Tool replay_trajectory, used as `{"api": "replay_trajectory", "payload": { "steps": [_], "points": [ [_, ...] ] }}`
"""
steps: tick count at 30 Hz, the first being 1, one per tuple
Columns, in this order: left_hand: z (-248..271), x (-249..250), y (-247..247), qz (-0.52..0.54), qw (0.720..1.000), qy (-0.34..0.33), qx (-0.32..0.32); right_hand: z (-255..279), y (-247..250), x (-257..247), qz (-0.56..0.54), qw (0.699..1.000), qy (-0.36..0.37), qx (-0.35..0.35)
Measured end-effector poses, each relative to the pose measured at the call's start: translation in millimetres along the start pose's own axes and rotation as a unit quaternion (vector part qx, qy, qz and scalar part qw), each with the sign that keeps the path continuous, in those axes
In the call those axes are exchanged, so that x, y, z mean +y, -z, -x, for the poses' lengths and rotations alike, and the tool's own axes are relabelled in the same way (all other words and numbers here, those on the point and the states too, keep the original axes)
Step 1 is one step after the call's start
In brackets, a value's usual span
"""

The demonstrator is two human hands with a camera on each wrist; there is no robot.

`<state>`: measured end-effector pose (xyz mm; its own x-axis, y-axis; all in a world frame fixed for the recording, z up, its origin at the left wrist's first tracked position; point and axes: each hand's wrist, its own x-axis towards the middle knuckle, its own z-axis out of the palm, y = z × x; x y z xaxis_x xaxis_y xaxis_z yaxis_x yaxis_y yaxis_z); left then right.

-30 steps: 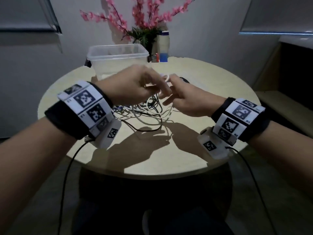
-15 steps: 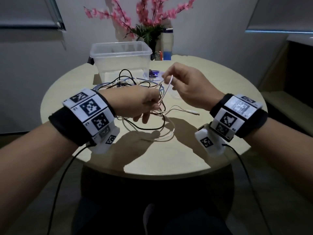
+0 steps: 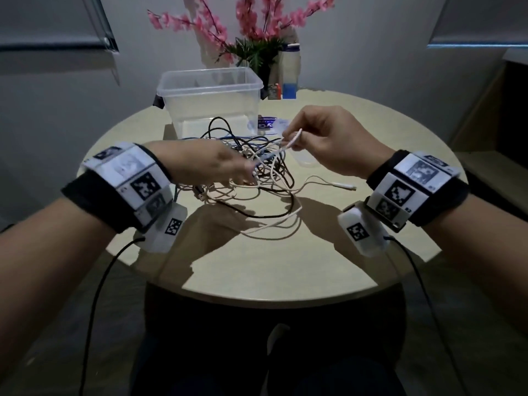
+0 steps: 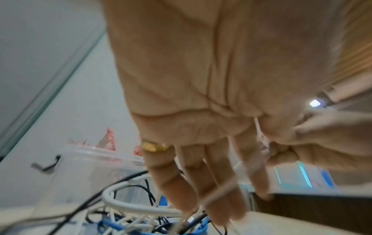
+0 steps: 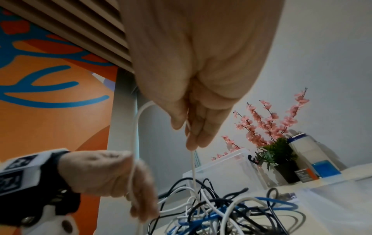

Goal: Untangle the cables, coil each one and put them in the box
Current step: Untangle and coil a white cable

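A tangle of black, white and blue cables (image 3: 257, 164) lay mid-table, just at six o'clock of the clear plastic box (image 3: 211, 101). The right hand (image 3: 328, 144) pinched a white cable (image 3: 291, 141) (raised above the heap). The left hand (image 3: 211, 164), fingers extended, reached into the tangle on the round table (image 3: 285, 267).

On the counter (image 3: 285, 270) the tangle of cables (image 3: 257, 167) lies in the middle, before the box (image 3: 211, 92), with the left hand (image 3: 205, 164) at its left, the right hand (image 3: 325, 144) raised at its right.
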<state>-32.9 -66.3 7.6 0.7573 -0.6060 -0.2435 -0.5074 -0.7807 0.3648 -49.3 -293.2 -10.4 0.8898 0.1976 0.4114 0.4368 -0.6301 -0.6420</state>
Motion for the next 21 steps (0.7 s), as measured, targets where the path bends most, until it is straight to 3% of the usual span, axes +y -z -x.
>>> {"api": "replay_trajectory", "payload": {
  "steps": [2, 4, 7, 10, 12, 14, 17, 19, 21],
  "points": [
    [-3, -2, 7, 0.153, 0.984, -0.02, 0.09, 3, 5, -5, -0.016, 1.0, 0.023, -0.005],
    [-13, -5, 8, 0.126, 0.982, -0.014, 0.141, 7, 8, -10, -0.055, 0.998, 0.032, -0.018],
    [-31, -7, 3, -0.063, 0.996, -0.003, 0.069, 7, 9, -17, -0.127, 0.991, 0.034, -0.027],
    [-43, -1, -3, -0.148, 0.988, -0.009, -0.037, 5, 8, -20, -0.035, 0.997, 0.074, -0.007],
    [-46, 2, -1, -0.19, 0.981, -0.007, -0.034, 6, 7, -23, -0.034, 0.997, 0.075, -0.013],
    [-46, 2, 6, -0.194, 0.98, -0.008, 0.038, 6, 7, -25, -0.047, 0.996, 0.071, -0.016],
    [-44, -2, 22, -0.074, 0.972, 0.01, 0.222, 3, 9, -22, -0.025, 0.999, 0.013, -0.025],
    [-42, -2, 32, -0.016, 0.947, -0.015, 0.321, 2, 8, -18, 0.01, 0.998, -0.032, -0.049],
    [-39, 4, 40, -0.024, 0.914, -0.069, 0.398, 0, 7, -15, 0.035, 0.995, -0.055, -0.072]
  ]
}}
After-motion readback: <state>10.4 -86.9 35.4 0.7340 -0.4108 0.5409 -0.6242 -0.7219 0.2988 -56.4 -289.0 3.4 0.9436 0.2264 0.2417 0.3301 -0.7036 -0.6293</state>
